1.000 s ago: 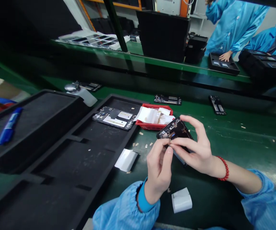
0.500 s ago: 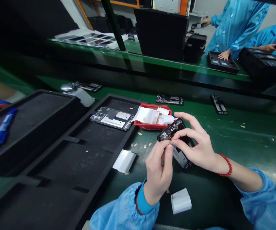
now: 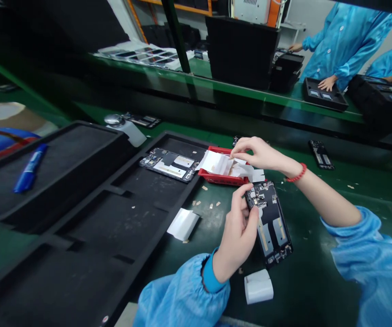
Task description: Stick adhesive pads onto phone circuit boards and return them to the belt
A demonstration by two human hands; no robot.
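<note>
My left hand (image 3: 238,229) grips an opened phone (image 3: 271,222) by its upper left edge, thumb on the circuit side. The phone is tilted, with its boards and two long pale strips facing me. Over the red tray (image 3: 223,180), my right hand (image 3: 257,153) has its thumb and finger pinched together by the white paper (image 3: 215,161) heaped inside. What the fingertips hold, if anything, is too small to name. Left of the tray, another opened phone (image 3: 169,164) rests in the black foam tray (image 3: 141,200).
Folded white papers (image 3: 183,224) and small tan scraps lie on the green table. A blue marker (image 3: 30,169) rests on a black foam block at left. A bottle with a metal cap (image 3: 128,129) stands behind. More opened phones (image 3: 321,154) lie at the back. Co-workers in blue are across the bench.
My right hand has left the phone and moved up and left to the red tray. My left hand has gone from pinching at the phone's top to holding its edge, and the phone faces me more.
</note>
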